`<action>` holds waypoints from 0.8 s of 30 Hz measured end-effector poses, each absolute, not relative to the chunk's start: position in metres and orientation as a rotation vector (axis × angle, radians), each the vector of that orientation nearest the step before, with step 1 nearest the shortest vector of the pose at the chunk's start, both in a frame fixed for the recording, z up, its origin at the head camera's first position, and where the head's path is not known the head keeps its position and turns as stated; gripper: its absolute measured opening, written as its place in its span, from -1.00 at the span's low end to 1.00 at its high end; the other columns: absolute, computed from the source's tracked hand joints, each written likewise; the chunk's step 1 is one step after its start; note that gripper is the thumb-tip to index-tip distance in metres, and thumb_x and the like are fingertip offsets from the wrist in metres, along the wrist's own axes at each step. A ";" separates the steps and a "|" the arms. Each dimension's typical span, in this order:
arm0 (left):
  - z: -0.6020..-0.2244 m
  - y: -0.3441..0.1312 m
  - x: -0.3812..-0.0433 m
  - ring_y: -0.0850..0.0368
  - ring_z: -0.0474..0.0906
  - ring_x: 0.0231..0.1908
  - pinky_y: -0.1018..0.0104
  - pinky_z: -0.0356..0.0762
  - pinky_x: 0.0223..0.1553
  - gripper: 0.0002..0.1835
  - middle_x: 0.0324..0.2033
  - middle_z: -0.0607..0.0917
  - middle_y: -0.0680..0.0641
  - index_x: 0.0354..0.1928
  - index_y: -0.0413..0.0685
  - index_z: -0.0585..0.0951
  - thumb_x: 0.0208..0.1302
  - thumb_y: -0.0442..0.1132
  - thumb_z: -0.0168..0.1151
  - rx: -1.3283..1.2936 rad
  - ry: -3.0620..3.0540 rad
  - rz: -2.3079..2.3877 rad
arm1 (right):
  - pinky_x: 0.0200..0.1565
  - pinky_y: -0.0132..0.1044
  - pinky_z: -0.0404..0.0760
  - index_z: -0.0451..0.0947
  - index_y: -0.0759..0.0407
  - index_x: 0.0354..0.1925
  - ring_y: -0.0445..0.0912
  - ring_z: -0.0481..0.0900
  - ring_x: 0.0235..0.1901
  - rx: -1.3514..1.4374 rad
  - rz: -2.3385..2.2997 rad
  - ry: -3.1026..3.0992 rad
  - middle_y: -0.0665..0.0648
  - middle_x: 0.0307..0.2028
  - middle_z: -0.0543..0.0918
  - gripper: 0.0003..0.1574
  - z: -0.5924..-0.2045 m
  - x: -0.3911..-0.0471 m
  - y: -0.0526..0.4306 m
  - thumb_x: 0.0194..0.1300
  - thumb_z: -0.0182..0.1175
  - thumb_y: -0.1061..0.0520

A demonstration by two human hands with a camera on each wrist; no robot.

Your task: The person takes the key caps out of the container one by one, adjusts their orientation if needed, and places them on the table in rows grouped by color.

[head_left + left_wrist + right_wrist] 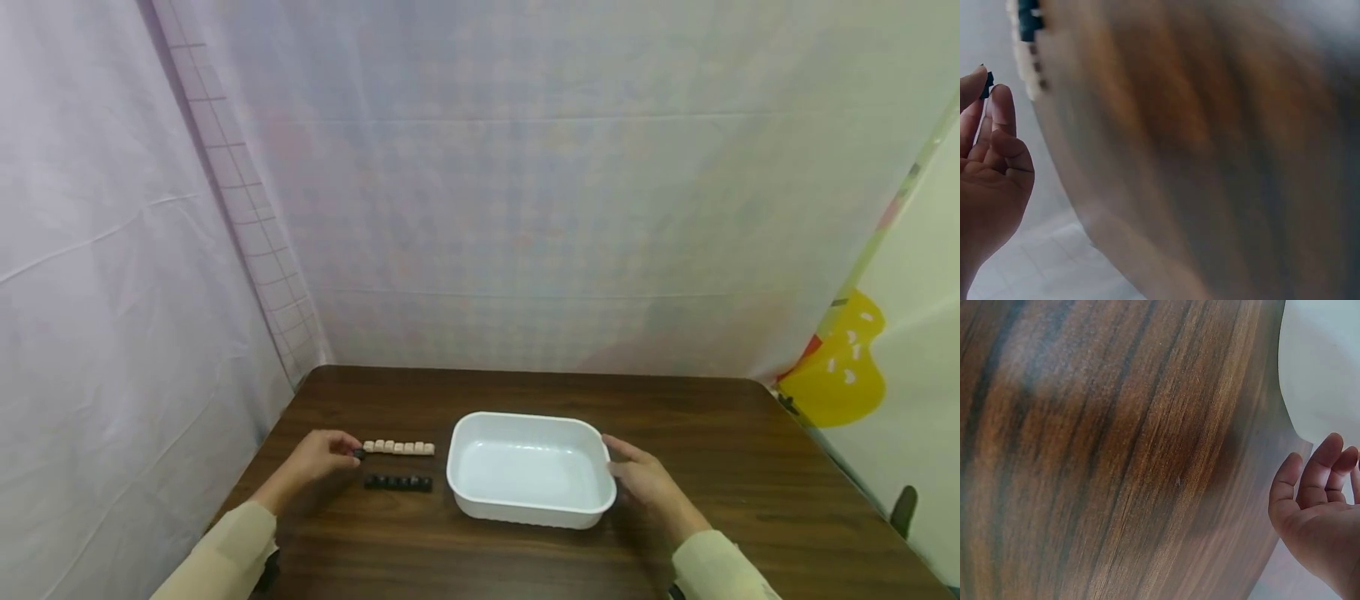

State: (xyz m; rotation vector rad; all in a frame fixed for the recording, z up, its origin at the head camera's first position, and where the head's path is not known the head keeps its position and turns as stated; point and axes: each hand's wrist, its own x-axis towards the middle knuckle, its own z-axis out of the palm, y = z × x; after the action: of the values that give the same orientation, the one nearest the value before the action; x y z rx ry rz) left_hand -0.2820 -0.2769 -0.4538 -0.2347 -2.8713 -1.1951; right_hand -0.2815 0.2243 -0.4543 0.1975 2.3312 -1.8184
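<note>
My left hand (324, 454) pinches a small black keycap-like block (359, 454) between thumb and fingertips. The same dark block (987, 85) shows at the fingertips in the left wrist view. Just right of that hand lies a row of small beige blocks (399, 448), with a row of black blocks (398, 482) nearer me. A white rectangular tub (531, 512) stands right of both rows. My right hand (643, 482) holds the tub's right side, its thumb at the rim. Bent fingers of that hand meet the tub's outer wall (1322, 375) in the right wrist view.
Everything stands on a dark wood-grain table (697, 433) with rounded far corners. Pale curtains (525, 208) hang behind it and on the left. A yellow shape (840, 375) is on the covering beyond the right edge.
</note>
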 end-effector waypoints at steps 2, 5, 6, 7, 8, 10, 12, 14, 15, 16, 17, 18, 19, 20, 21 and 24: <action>-0.458 -0.282 -0.279 0.14 0.53 -0.33 0.22 0.50 -0.26 -0.82 -0.40 0.65 0.02 -0.24 -0.22 0.70 0.07 -0.38 0.45 -0.259 -2.888 -1.186 | -0.50 -0.29 0.42 0.21 0.31 0.44 -0.13 0.39 -0.60 0.198 -1.812 2.340 0.00 -0.61 0.42 -0.33 -0.454 -0.282 0.225 0.41 0.03 0.30; -0.465 -0.287 -0.275 0.15 0.51 -0.36 0.26 0.48 -0.31 -0.82 -0.42 0.65 0.03 -0.26 -0.26 0.70 0.05 -0.42 0.45 -0.313 -2.910 -1.211 | -0.46 -0.28 0.44 0.22 0.31 0.43 -0.12 0.42 -0.56 0.202 -1.812 2.336 0.02 -0.55 0.48 -0.34 -0.454 -0.283 0.225 0.41 0.02 0.31; -0.467 -0.288 -0.274 0.15 0.51 -0.37 0.26 0.49 -0.32 -0.81 -0.43 0.65 0.03 -0.26 -0.28 0.69 0.04 -0.43 0.44 -0.328 -2.915 -1.231 | -0.44 -0.28 0.45 0.22 0.32 0.43 -0.11 0.45 -0.53 0.198 -1.814 2.337 0.04 -0.51 0.52 -0.34 -0.454 -0.283 0.225 0.41 0.02 0.31; -0.470 -0.289 -0.273 0.14 0.51 -0.37 0.25 0.49 -0.32 -0.81 -0.43 0.65 0.02 -0.26 -0.29 0.69 0.04 -0.44 0.44 -0.349 -2.919 -1.244 | -0.44 -0.27 0.45 0.22 0.31 0.43 -0.10 0.46 -0.51 0.198 -1.812 2.339 0.06 -0.50 0.52 -0.34 -0.454 -0.282 0.225 0.40 0.03 0.31; -0.472 -0.290 -0.273 0.14 0.51 -0.37 0.25 0.49 -0.32 -0.81 -0.42 0.65 0.02 -0.26 -0.30 0.69 0.04 -0.45 0.44 -0.362 -2.921 -1.259 | -0.42 -0.27 0.47 0.22 0.32 0.43 -0.09 0.49 -0.48 0.194 -1.817 2.335 0.08 -0.46 0.56 -0.34 -0.454 -0.282 0.225 0.41 0.03 0.31; -0.474 -0.289 -0.272 0.14 0.51 -0.37 0.24 0.50 -0.32 -0.80 -0.42 0.65 0.02 -0.25 -0.31 0.69 0.04 -0.45 0.44 -0.375 -2.924 -1.285 | -0.39 -0.25 0.48 0.22 0.32 0.43 -0.08 0.52 -0.43 0.187 -1.815 2.339 0.11 -0.39 0.59 -0.34 -0.454 -0.282 0.224 0.41 0.03 0.31; -0.475 -0.289 -0.272 0.14 0.51 -0.38 0.25 0.50 -0.33 -0.80 -0.43 0.65 0.01 -0.25 -0.31 0.68 0.03 -0.46 0.44 -0.379 -2.925 -1.301 | -0.36 -0.24 0.50 0.22 0.33 0.43 -0.06 0.54 -0.38 0.184 -1.815 2.341 0.15 -0.34 0.60 -0.34 -0.453 -0.281 0.224 0.41 0.03 0.31; -0.475 -0.287 -0.271 0.15 0.51 -0.38 0.29 0.49 -0.35 -0.79 -0.43 0.64 0.01 -0.25 -0.32 0.68 0.03 -0.46 0.44 -0.384 -2.923 -1.307 | -0.35 -0.24 0.50 0.21 0.33 0.43 -0.06 0.54 -0.37 0.186 -1.816 2.339 0.14 -0.33 0.61 -0.34 -0.452 -0.281 0.224 0.41 0.03 0.31; -0.475 -0.286 -0.271 0.15 0.51 -0.38 0.30 0.50 -0.35 -0.79 -0.44 0.64 0.01 -0.25 -0.33 0.68 0.02 -0.47 0.44 -0.380 -2.922 -1.313 | -0.35 -0.23 0.50 0.22 0.34 0.43 -0.06 0.54 -0.38 0.186 -1.816 2.340 0.14 -0.33 0.61 -0.34 -0.452 -0.281 0.224 0.41 0.03 0.31; -0.475 -0.285 -0.271 0.16 0.51 -0.38 0.31 0.49 -0.35 -0.79 -0.44 0.64 0.01 -0.25 -0.33 0.68 0.02 -0.47 0.44 -0.383 -2.922 -1.311 | -0.37 -0.24 0.50 0.22 0.34 0.43 -0.07 0.53 -0.40 0.188 -1.817 2.340 0.14 -0.37 0.60 -0.34 -0.452 -0.281 0.223 0.40 0.03 0.32; -0.475 -0.285 -0.271 0.17 0.50 -0.39 0.32 0.49 -0.35 -0.79 -0.44 0.63 0.01 -0.25 -0.32 0.68 0.02 -0.47 0.44 -0.378 -2.923 -1.313 | -0.39 -0.25 0.50 0.22 0.34 0.42 -0.08 0.52 -0.43 0.188 -1.820 2.340 0.13 -0.40 0.59 -0.34 -0.452 -0.281 0.223 0.40 0.03 0.32; -0.475 -0.284 -0.270 0.17 0.50 -0.39 0.32 0.49 -0.35 -0.78 -0.44 0.63 0.02 -0.24 -0.33 0.68 0.02 -0.47 0.45 -0.384 -2.922 -1.312 | -0.40 -0.26 0.49 0.22 0.35 0.42 -0.09 0.52 -0.45 0.184 -1.823 2.339 0.11 -0.42 0.59 -0.34 -0.453 -0.281 0.223 0.40 0.03 0.32; -0.476 -0.284 -0.270 0.17 0.49 -0.39 0.32 0.48 -0.36 -0.77 -0.44 0.62 0.02 -0.23 -0.33 0.68 0.02 -0.47 0.45 -0.390 -2.921 -1.306 | -0.41 -0.26 0.49 0.22 0.35 0.42 -0.10 0.51 -0.47 0.182 -1.821 2.344 0.10 -0.42 0.59 -0.34 -0.453 -0.282 0.223 0.40 0.03 0.32; -0.476 -0.283 -0.270 0.18 0.49 -0.40 0.32 0.47 -0.36 -0.76 -0.44 0.61 0.03 -0.23 -0.32 0.67 0.01 -0.46 0.45 -0.392 -2.920 -1.302 | -0.43 -0.27 0.48 0.22 0.35 0.42 -0.10 0.49 -0.49 0.185 -1.819 2.349 0.11 -0.44 0.58 -0.34 -0.454 -0.282 0.223 0.39 0.04 0.32; -0.476 -0.283 -0.270 0.17 0.48 -0.40 0.32 0.47 -0.36 -0.75 -0.45 0.60 0.03 -0.22 -0.32 0.67 0.01 -0.46 0.45 -0.391 -2.918 -1.306 | -0.44 -0.27 0.48 0.23 0.34 0.42 -0.10 0.49 -0.50 0.189 -1.817 2.351 0.11 -0.43 0.59 -0.34 -0.454 -0.282 0.224 0.39 0.04 0.32; -0.478 -0.282 -0.269 0.14 0.48 -0.39 0.31 0.47 -0.36 -0.71 -0.45 0.58 0.02 -0.18 -0.33 0.65 0.01 -0.47 0.45 -0.385 -2.910 -1.329 | -0.40 -0.25 0.49 0.23 0.34 0.42 -0.10 0.51 -0.46 0.192 -1.810 2.359 0.17 -0.32 0.62 -0.34 -0.455 -0.282 0.224 0.39 0.05 0.32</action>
State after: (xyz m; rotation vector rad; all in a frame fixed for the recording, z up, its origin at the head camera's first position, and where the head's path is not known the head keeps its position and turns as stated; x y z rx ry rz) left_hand -0.2689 -0.2820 -0.4777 -0.3846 -2.9104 -1.3294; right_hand -0.2822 0.2242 -0.4547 0.1919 2.3588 -1.8098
